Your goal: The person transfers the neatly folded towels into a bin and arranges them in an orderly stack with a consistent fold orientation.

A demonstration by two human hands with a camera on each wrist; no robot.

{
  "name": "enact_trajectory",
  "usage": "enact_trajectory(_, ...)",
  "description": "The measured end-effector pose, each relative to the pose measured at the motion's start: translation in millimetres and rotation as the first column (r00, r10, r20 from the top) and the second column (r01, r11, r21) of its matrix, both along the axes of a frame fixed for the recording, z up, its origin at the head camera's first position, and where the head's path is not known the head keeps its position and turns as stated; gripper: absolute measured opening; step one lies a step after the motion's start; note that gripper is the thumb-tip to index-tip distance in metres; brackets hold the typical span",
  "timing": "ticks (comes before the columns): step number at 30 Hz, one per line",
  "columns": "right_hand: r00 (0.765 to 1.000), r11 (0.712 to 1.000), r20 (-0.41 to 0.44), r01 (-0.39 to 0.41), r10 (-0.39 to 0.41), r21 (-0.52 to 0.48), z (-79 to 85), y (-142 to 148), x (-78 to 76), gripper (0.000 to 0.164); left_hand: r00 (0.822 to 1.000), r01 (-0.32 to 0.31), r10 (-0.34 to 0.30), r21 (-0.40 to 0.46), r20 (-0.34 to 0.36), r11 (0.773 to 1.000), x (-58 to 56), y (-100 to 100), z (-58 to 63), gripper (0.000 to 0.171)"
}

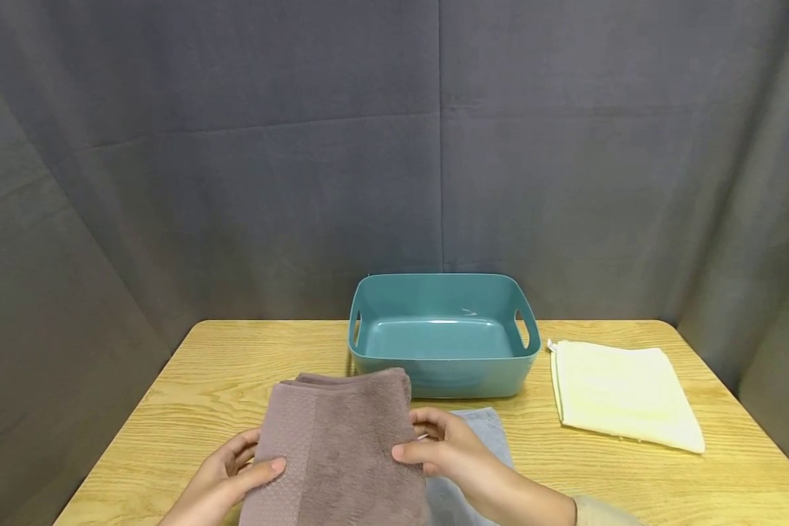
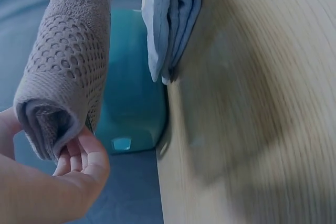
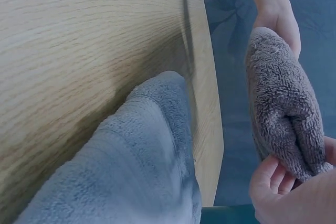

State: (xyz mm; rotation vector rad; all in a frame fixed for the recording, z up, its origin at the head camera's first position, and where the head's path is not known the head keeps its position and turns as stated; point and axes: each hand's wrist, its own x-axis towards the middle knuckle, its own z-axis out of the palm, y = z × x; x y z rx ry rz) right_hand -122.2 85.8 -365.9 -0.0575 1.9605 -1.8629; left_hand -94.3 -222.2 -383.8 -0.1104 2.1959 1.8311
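Note:
A folded mauve-brown towel (image 1: 348,453) is held up between both hands at the front of the table. My left hand (image 1: 226,475) grips its left edge, thumb on the front face and fingers behind. On the opposite edge my right hand (image 1: 456,453) pinches the towel the same way. In the left wrist view the towel's folded layers (image 2: 50,119) show at the end, raised above the wood. Below and behind it lies a folded grey-blue towel (image 1: 489,431), partly hidden by the right hand and the mauve-brown towel.
A teal basin (image 1: 443,376) with handle holes stands at the back middle of the wooden table (image 1: 237,358). To its right lies a folded pale yellow towel (image 1: 624,394). Grey curtain (image 1: 269,183) hangs behind and along the sides.

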Motion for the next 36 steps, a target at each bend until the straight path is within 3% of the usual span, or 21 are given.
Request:
enact_trajectory(14,0.999,1.0,0.054,0.006,-0.007,0.023,-1.1,17,1.7,0.059,1.0,-0.007,0.007,0.025,0.008,1.0,-0.9,17,0.1,0.071)
enact_trajectory(26,0.998,0.999,0.051,-0.034,0.035,-0.02,-4.4,31,4.5,0.05,0.999,0.044,-0.043,0.068,-0.009,0.997,-0.5,25,-0.8,0.07)
enact_trajectory(36,0.999,0.999,0.041,-0.036,0.036,-0.002,-7.7,45,6.0,0.056,0.997,0.075,-0.074,0.083,-0.009,0.994,-0.5,33,-0.4,0.072)
